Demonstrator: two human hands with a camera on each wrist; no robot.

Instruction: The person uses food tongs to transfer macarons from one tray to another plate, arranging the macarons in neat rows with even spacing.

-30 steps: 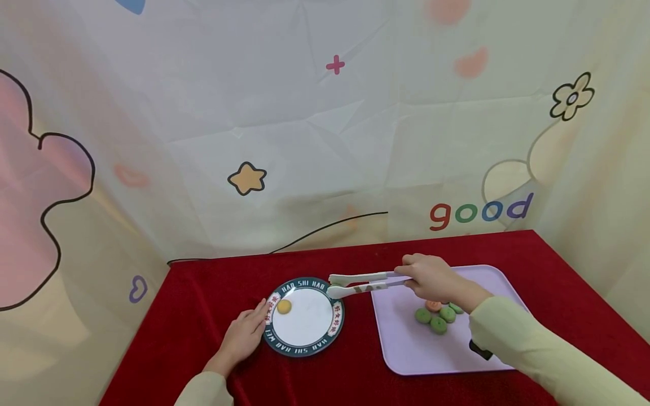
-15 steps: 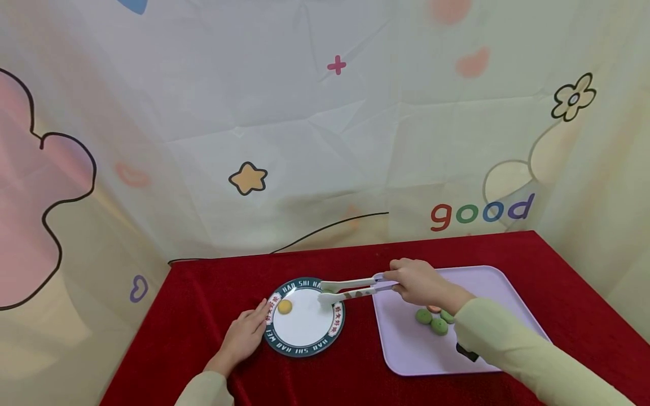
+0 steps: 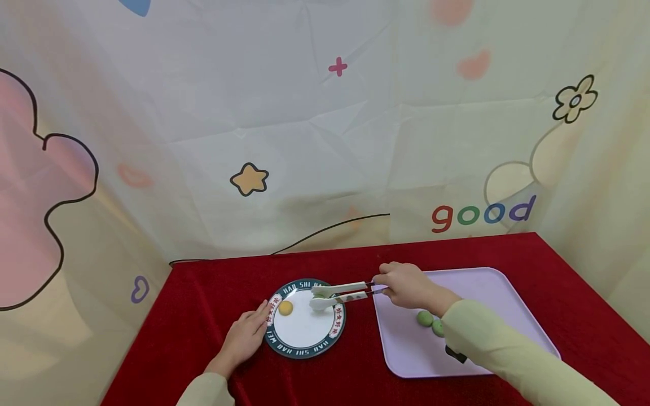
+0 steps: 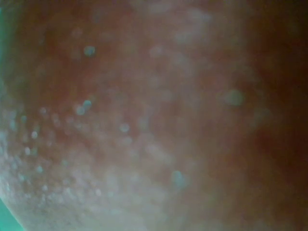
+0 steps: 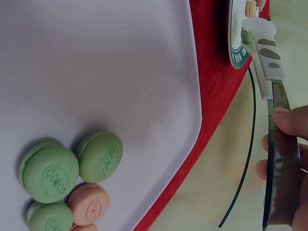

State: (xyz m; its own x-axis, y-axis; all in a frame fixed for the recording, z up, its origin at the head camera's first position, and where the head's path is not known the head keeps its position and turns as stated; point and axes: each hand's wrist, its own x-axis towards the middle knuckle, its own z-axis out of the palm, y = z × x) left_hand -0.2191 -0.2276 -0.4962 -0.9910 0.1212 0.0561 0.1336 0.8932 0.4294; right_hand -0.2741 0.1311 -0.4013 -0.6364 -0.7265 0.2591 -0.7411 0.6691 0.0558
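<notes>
My right hand (image 3: pixel 406 286) grips a pair of tongs (image 5: pixel 269 57) with pale, paw-patterned tips and metal arms. Between the tips sits a green macaron (image 5: pixel 247 36), over the right part of the plate. That plate (image 3: pixel 302 334) is white with a dark green lettered rim, and a yellow macaron (image 3: pixel 285 308) lies on its left side. Fingers extended, my left hand (image 3: pixel 242 338) rests at the plate's left rim. The left wrist view is a blur of skin.
A lilac tray (image 3: pixel 406 354) stands on the red cloth (image 3: pixel 350 366) to the right. Green macarons (image 5: pixel 49 174) and orange-pink ones (image 5: pixel 90 206) lie on it, partly hidden by my right arm in the head view. A printed curtain (image 3: pixel 315 141) hangs behind.
My right hand has moved left and slightly down, carrying the tongs and green macaron from the plate's right rim to over its white surface. The left hand has stayed put.
</notes>
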